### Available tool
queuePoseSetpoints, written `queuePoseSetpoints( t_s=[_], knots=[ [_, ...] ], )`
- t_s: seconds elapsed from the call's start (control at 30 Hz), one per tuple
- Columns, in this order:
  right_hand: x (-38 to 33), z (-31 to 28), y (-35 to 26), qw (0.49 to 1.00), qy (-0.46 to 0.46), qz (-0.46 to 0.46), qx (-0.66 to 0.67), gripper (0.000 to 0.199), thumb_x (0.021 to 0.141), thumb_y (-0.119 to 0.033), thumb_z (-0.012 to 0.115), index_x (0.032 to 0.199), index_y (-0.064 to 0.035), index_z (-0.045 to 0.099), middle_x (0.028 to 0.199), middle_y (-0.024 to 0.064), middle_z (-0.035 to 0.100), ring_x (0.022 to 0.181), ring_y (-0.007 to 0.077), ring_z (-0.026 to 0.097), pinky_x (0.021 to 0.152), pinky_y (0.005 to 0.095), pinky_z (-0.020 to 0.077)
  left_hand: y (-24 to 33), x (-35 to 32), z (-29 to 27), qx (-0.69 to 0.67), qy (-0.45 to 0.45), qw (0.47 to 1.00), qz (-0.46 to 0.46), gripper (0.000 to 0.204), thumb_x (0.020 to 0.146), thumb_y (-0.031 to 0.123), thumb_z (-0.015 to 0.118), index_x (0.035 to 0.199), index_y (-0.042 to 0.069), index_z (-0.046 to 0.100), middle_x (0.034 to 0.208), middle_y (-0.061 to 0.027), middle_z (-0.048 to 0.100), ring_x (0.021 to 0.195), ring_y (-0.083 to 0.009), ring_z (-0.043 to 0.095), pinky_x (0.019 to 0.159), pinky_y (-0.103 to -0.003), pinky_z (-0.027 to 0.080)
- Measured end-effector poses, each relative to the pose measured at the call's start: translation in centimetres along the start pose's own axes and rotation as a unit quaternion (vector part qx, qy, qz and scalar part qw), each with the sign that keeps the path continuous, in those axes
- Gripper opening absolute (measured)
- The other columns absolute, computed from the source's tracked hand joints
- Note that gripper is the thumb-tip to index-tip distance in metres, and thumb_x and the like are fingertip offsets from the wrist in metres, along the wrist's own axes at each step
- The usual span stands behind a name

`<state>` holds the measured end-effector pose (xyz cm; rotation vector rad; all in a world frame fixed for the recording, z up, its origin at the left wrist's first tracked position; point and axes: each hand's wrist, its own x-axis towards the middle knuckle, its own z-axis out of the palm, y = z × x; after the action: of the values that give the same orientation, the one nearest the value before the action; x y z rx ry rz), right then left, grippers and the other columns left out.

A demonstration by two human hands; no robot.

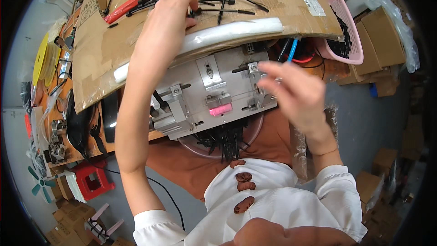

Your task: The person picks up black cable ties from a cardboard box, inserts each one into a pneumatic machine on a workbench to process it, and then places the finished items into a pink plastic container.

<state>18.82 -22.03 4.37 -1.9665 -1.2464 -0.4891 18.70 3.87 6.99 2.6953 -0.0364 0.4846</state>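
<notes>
My left hand (166,23) reaches over a cardboard sheet (277,0); its fingers are closed on a thin black rod, mostly hidden by them. Several more black rods with thicker ends (223,4) lie scattered beside it. Over the right side of a metal fixture (236,79) hovers my right hand (298,93), its fingers bent and smeared by motion; whether it holds anything cannot be made out. A bright pink piece (220,110) sits at the fixture's front middle. Below that, a bundle of black rods (223,139) rests in a clear bowl (259,132) on my lap.
White foam padding (236,29) lines the cardboard's near edge, between my left forearm and the fixture. A pink basket (357,41) with black parts stands at the right. A yellow spool (43,59) and a black strap bag (77,120) are at the left, above a red stool (91,181).
</notes>
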Motion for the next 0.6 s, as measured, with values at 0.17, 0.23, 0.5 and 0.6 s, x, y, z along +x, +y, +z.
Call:
queuePoseSetpoints(
  t_s=[0.17, 0.23, 0.5, 0.6],
  knots=[
    [8.6, -1.7, 4.6, 0.99, -0.012, 0.059, -0.129, 0.016, 0.091, -0.013, 0.062, 0.1, -0.0002, 0.066, 0.088, 0.0118, 0.069, 0.069, 0.0128, 0.064, 0.051, 0.0217, 0.0444, -3.9, 0.4, -5.0, -0.204, -0.085, 0.975, 0.007, 0.026, 0.09, 0.009, 0.061, 0.115, 0.002, 0.059, 0.088, -0.0006, 0.063, 0.082, -0.0089, 0.056, 0.078, -0.023, 0.046],
    [12.8, -0.3, 6.2, 0.993, -0.044, 0.082, -0.075, 0.018, 0.084, -0.014, 0.067, 0.087, 0.0031, 0.064, 0.084, 0.0218, 0.067, 0.072, 0.0291, 0.067, 0.062, 0.0347, 0.0534, -6.7, 0.2, -7.0, -0.571, -0.027, 0.816, -0.079, 0.033, 0.093, 0.016, 0.06, 0.12, -0.003, 0.055, 0.1, -0.0051, 0.062, 0.09, -0.0116, 0.058, 0.08, -0.024, 0.048],
    [17.2, 4.2, 7.6, 0.98, -0.164, 0.078, -0.079, 0.022, 0.078, -0.017, 0.066, 0.089, 0.0016, 0.069, 0.08, 0.0222, 0.067, 0.08, 0.0348, 0.065, 0.075, 0.0404, 0.0501, -4.1, -5.5, -6.9, -0.546, 0.158, 0.813, -0.123, 0.028, 0.098, 0.014, 0.052, 0.121, -0.002, 0.053, 0.109, -0.0102, 0.059, 0.102, -0.0147, 0.054, 0.093, -0.025, 0.043],
    [16.5, 0.3, 5.5, 0.953, -0.151, 0.196, 0.174, 0.026, 0.085, -0.015, 0.064, 0.096, 0.0081, 0.065, 0.082, 0.0182, 0.069, 0.062, 0.0184, 0.066, 0.052, 0.0275, 0.0502, 0.3, -11.5, -3.9, -0.261, 0.207, 0.941, -0.066, 0.018, 0.09, -0.002, 0.054, 0.108, -0.002, 0.06, 0.1, -0.0051, 0.061, 0.091, -0.0119, 0.056, 0.083, -0.023, 0.043]
  ],
)
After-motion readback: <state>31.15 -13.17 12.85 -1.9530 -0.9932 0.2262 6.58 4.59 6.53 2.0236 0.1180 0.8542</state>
